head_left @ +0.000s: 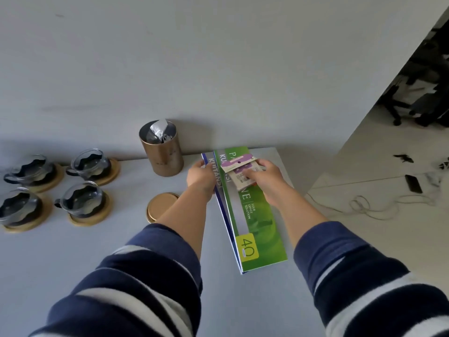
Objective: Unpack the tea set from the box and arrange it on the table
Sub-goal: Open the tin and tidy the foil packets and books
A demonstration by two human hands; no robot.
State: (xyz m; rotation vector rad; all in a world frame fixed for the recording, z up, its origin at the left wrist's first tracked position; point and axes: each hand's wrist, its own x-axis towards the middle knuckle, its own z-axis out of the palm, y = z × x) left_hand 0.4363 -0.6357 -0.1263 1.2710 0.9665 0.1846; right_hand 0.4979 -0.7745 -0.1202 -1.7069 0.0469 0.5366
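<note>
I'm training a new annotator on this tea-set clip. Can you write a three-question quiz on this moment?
1. How many glass cups sit on wooden coasters?
2. True or false: the round lid is on the copper canister.
3. Which hand holds the small packet? A) left hand B) right hand C) neither

Key:
1. Four.
2. False; the lid lies on the table, and the canister is open with a foil bag showing.
3. B, over the green box.
</note>
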